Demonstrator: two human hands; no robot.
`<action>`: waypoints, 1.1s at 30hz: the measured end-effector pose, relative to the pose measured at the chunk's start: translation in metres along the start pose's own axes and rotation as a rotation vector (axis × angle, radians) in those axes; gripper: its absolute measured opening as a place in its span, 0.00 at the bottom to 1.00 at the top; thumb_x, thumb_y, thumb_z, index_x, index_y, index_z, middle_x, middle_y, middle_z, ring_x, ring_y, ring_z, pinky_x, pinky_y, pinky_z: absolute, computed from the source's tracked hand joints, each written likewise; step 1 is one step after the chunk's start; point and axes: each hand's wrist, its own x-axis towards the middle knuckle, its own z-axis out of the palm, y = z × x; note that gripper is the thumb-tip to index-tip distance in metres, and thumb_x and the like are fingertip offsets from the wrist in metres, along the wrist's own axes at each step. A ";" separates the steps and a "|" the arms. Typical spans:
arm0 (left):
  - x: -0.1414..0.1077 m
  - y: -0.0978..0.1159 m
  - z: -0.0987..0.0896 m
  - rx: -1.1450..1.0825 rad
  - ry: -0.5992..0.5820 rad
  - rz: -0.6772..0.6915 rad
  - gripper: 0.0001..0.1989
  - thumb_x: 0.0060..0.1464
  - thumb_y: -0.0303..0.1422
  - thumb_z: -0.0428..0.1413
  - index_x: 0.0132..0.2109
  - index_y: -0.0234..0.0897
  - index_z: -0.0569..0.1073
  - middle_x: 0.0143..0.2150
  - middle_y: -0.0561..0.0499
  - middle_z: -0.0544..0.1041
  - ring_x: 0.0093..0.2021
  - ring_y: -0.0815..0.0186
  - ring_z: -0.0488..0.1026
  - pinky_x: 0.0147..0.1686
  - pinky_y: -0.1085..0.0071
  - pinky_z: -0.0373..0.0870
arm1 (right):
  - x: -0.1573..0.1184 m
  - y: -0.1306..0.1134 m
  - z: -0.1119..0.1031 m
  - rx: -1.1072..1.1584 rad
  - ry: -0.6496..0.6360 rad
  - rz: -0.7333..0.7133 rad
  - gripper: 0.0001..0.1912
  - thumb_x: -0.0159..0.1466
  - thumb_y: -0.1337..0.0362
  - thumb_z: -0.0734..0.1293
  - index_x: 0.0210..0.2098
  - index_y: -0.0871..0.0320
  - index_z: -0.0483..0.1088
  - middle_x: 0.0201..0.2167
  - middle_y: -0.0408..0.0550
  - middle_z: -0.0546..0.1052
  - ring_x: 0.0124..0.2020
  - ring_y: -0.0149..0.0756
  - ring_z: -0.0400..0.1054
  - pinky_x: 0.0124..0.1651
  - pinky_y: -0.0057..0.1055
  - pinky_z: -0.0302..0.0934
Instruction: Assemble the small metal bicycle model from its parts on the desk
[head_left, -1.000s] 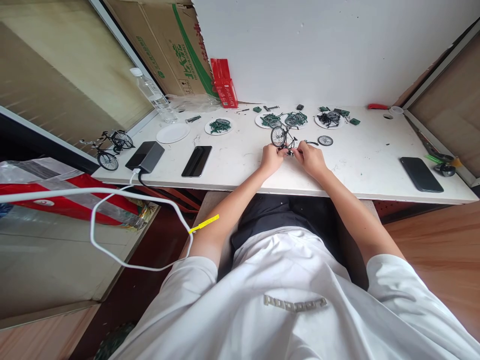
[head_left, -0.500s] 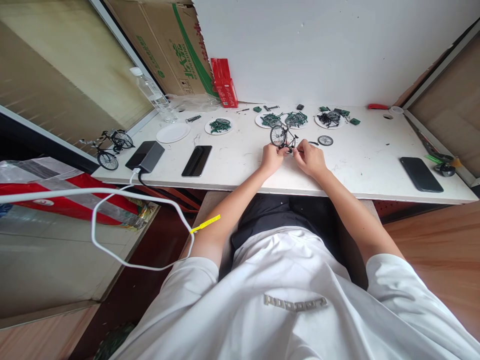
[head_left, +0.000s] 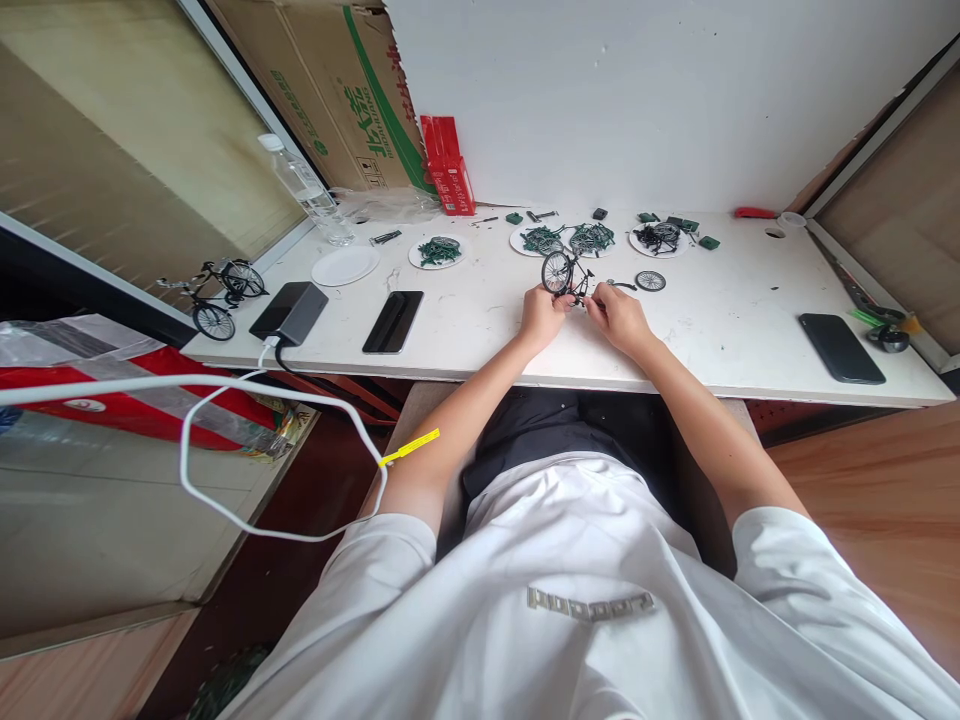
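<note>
A black model bicycle (head_left: 556,271) with one wheel fitted is held just above the white table (head_left: 465,330). My left hand (head_left: 541,314) is closed on its lower left side, beneath the wheel. From the right, my right hand (head_left: 619,316) pinches the bicycle's other side; its fingertips hide the exact part gripped. Just beyond that hand lie a loose spoked wheel (head_left: 650,281) and a small dark curved part (head_left: 622,285). At the far left of the table stands a second black model bicycle (head_left: 214,322) with its wheels on.
Plates with green parts (head_left: 439,252) and black parts (head_left: 659,238) line the back. An unused-looking white plate (head_left: 345,266), a grey power block (head_left: 289,313), a bottle (head_left: 304,185) and a phone (head_left: 393,322) are left; another phone (head_left: 842,348) lies right. A white cable (head_left: 187,440) loops beside my left arm.
Both hands stay on the model bicycle. My right fingers have shifted slightly, and the bicycle's frame leans a little lower toward them.
</note>
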 end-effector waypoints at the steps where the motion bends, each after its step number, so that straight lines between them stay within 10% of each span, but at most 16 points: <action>1: 0.000 0.001 0.000 0.008 0.001 0.004 0.11 0.65 0.26 0.63 0.51 0.34 0.87 0.47 0.40 0.90 0.39 0.58 0.88 0.48 0.65 0.84 | 0.000 0.000 0.000 -0.003 0.000 0.003 0.18 0.81 0.49 0.55 0.43 0.53 0.67 0.38 0.56 0.80 0.34 0.48 0.70 0.35 0.37 0.50; 13: 0.003 0.009 0.004 -0.246 -0.020 -0.120 0.14 0.64 0.30 0.66 0.55 0.34 0.84 0.56 0.39 0.88 0.37 0.64 0.86 0.36 0.73 0.79 | 0.001 0.000 0.000 0.108 0.164 0.039 0.33 0.83 0.40 0.48 0.35 0.52 0.70 0.33 0.54 0.77 0.36 0.46 0.70 0.40 0.39 0.58; 19: 0.005 0.017 0.002 -0.425 -0.050 -0.190 0.19 0.59 0.31 0.71 0.57 0.35 0.83 0.65 0.37 0.84 0.40 0.66 0.85 0.32 0.76 0.74 | 0.003 0.001 0.001 0.330 0.381 0.002 0.34 0.81 0.34 0.50 0.47 0.53 0.73 0.40 0.55 0.80 0.44 0.48 0.74 0.50 0.43 0.67; 33: 0.002 0.016 -0.003 -0.461 -0.163 -0.187 0.25 0.57 0.32 0.73 0.60 0.35 0.82 0.64 0.35 0.84 0.45 0.59 0.88 0.37 0.72 0.77 | 0.001 0.000 0.007 0.146 0.395 -0.057 0.29 0.80 0.39 0.61 0.64 0.53 0.75 0.44 0.57 0.77 0.50 0.54 0.73 0.54 0.50 0.71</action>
